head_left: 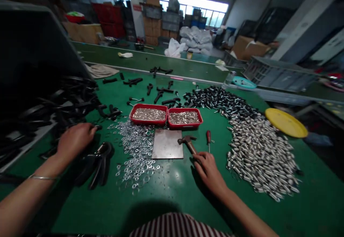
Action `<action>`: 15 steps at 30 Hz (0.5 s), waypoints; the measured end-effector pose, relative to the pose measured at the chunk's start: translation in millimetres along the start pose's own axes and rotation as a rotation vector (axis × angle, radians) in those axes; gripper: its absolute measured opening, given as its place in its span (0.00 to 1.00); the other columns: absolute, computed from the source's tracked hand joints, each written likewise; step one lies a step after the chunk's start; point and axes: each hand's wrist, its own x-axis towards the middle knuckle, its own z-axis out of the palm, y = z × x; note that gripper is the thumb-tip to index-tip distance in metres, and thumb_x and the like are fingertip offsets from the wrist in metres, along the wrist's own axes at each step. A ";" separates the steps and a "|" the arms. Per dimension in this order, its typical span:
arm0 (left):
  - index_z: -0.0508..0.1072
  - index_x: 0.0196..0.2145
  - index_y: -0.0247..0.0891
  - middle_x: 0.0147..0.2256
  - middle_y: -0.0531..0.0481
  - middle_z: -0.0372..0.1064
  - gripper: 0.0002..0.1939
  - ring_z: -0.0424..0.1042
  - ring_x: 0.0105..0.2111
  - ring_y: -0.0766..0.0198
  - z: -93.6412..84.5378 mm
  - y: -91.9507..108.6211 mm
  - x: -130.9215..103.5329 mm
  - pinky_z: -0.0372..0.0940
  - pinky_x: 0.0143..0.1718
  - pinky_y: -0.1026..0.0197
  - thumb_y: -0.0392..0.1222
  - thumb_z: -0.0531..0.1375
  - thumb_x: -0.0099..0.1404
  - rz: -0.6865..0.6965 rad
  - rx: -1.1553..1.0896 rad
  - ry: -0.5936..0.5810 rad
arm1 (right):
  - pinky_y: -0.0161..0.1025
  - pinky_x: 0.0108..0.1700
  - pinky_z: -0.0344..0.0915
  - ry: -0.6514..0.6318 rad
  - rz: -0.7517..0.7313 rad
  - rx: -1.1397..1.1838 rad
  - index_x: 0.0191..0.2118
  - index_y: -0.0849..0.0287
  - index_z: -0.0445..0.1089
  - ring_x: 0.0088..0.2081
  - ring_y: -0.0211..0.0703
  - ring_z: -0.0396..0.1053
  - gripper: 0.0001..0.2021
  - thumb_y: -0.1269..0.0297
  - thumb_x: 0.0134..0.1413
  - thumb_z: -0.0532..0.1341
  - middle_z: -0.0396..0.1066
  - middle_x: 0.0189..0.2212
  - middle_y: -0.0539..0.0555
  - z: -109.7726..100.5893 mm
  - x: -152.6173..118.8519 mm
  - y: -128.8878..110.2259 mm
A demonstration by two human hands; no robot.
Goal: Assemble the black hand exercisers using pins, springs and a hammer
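My left hand [76,138] is at the edge of the pile of black handles [75,101], its fingers closed around a small black part [98,127] whose tip shows past them. Below it lie several finished-looking black handles [100,165]. My right hand [206,163] is wrapped round the handle of a claw hammer [189,144], whose head rests by the right edge of a square metal plate [168,144]. Left of the plate, silvery washers [135,144] are spread over the green table. A red-handled screwdriver [209,138] lies just beyond my right hand.
Two red trays of small metal pieces, a left tray [148,123] and a right tray [185,125], stand behind the plate. To the right are heaps of metal cylinders [260,154] and black-headed bolts [217,99], plus a yellow lid [286,122]. A large dark bin [61,33] tilts at left.
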 end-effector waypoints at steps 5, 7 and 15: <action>0.71 0.37 0.36 0.36 0.43 0.72 0.15 0.72 0.39 0.51 18.9 38.2 6.7 0.67 0.43 0.52 0.44 0.47 0.67 0.209 -0.017 -0.051 | 0.48 0.52 0.64 0.065 0.191 -0.339 0.51 0.59 0.72 0.48 0.53 0.66 0.16 0.69 0.63 0.52 0.70 0.44 0.62 -48.9 -2.2 78.2; 0.72 0.35 0.35 0.38 0.42 0.72 0.14 0.72 0.39 0.52 18.2 58.0 1.8 0.67 0.44 0.54 0.42 0.48 0.66 0.226 -0.046 -0.092 | 0.44 0.48 0.63 -0.004 0.311 -0.569 0.53 0.61 0.70 0.48 0.52 0.66 0.18 0.72 0.62 0.51 0.69 0.45 0.63 -69.1 3.3 113.7; 0.73 0.49 0.36 0.48 0.41 0.72 0.18 0.71 0.49 0.56 -4.3 76.9 -14.8 0.63 0.53 0.60 0.39 0.49 0.69 0.180 -0.216 -0.043 | 0.41 0.26 0.50 -0.016 0.375 -0.475 0.28 0.61 0.72 0.23 0.44 0.64 0.12 0.59 0.58 0.61 0.70 0.25 0.62 -84.0 39.9 180.6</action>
